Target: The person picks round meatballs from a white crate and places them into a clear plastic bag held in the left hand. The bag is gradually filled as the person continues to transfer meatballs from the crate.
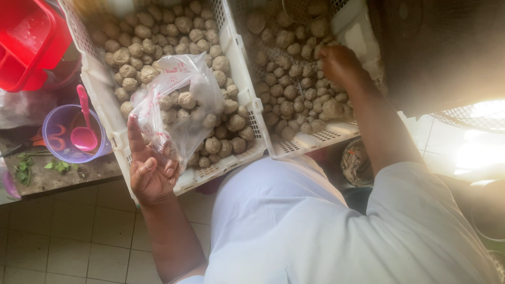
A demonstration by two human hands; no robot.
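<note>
I saw my left hand [151,176] gripping the mouth of a clear, thin plastic bag with faint pink print [176,102], pinched between thumb and curled fingers with the index finger standing up straight; the bag hung over the left white perforated plastic crate [113,123] and rested on the heap of round grey-brown meatballs [173,31] in it; I judged the bag about half filled, since a fair cluster of balls showed through its film while its upper part was slack and crumpled; my right hand [339,63] was reaching into the right white perforated plastic crate [315,138], fingers curled down among the smaller grey-brown balls [294,97] there; whether it had closed on one or more I could not tell, as the fingertips were hidden against the pile; both crates were well stocked, the left one nearly level with its rim, the right one showing bare mesh near its upper middle; so, as I read it, the bagging was under way and neither finished nor sealed, with plenty of stock left on either side; beside the left crate, on the dark tabletop [58,176], stood a translucent purple plastic bowl [68,134] holding a pink plastic spoon [84,126]; a red plastic container [26,42] sat above it, partly out of frame.
</note>
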